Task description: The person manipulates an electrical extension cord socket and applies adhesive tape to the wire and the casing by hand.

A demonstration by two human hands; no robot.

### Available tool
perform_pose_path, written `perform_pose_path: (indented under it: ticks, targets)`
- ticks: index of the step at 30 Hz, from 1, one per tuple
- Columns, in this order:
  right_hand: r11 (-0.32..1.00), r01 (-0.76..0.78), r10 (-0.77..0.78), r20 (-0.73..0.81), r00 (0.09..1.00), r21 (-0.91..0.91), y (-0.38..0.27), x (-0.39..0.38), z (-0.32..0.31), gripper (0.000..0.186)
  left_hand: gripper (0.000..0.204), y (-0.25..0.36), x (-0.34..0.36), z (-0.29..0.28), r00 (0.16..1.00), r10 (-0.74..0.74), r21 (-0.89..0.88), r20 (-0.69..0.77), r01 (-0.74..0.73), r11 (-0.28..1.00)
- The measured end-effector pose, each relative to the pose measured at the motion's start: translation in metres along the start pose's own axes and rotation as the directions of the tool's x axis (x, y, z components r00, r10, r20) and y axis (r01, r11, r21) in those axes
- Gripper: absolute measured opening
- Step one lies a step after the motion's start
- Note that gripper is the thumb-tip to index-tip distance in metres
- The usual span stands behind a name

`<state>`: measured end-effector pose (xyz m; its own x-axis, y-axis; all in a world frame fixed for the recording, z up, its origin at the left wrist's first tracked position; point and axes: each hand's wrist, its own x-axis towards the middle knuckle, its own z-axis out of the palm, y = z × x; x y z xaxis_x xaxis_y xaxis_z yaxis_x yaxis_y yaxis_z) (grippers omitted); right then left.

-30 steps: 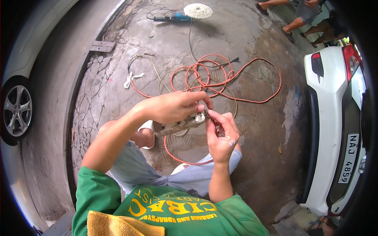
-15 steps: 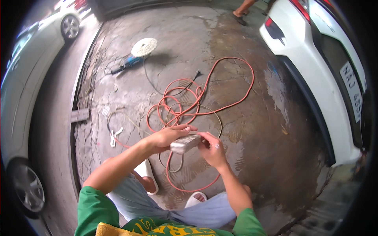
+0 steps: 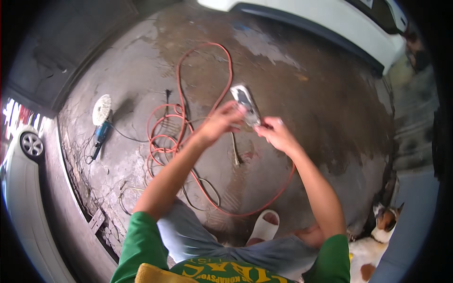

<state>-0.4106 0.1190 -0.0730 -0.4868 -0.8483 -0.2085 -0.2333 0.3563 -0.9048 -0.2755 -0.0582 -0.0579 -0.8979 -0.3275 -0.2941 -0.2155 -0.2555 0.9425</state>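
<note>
A grimy oblong block [image 3: 245, 96], pale with a dark top and perhaps a socket strip, is held out ahead of me at an angle. My left hand [image 3: 224, 118], blurred, grips its left side with the thumb on it. The fingers of my right hand [image 3: 276, 132] are pinched on its near end. A pale cable [image 3: 236, 151] hangs below the block, and a looped orange cord [image 3: 230, 66] lies on the concrete beneath.
A blue polisher [image 3: 101, 134] with a white pad lies left. White cars stand at far left [image 3: 26, 193] and top [image 3: 306, 23]. A white-and-brown dog [image 3: 377, 245] is at lower right, beside a grey-blue surface [image 3: 410, 212]. A metal edge [image 3: 68, 179] runs along the left.
The view has swung right, bringing the dog in and losing the people's legs. The block has turned lengthwise away from me, and my left hand has shifted from over it to its side.
</note>
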Motion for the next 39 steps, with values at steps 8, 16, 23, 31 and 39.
perform_pose_path:
  ticks: [8,16,23,31,39]
  targets:
    - [0.998,0.058,-0.058,0.052,0.997,0.015,-0.042,0.052,0.037,0.026,0.045,0.012,-0.012,-0.029,0.887,0.199,0.027,-0.417,-0.206,0.978]
    - [0.831,0.488,-0.479,-0.101,0.872,0.267,-0.084,0.067,0.109,0.021,0.038,0.030,-0.062,-0.082,0.802,0.040,-0.181,-0.595,-0.182,0.966]
    - [0.618,0.786,-0.754,-0.291,0.588,-0.014,-0.125,0.042,0.106,0.021,0.042,0.052,-0.075,-0.070,0.826,0.055,-0.341,-0.562,-0.292,0.894]
    - [0.650,0.740,-0.674,-0.318,0.667,0.176,-0.121,0.040,0.106,0.020,0.041,0.050,-0.073,-0.065,0.850,0.058,-0.399,-0.524,-0.305,0.865]
    - [0.708,0.657,-0.586,-0.305,0.751,0.258,-0.132,0.039,0.118,0.023,0.035,0.054,-0.083,-0.073,0.856,0.111,-0.418,-0.505,-0.355,0.836]
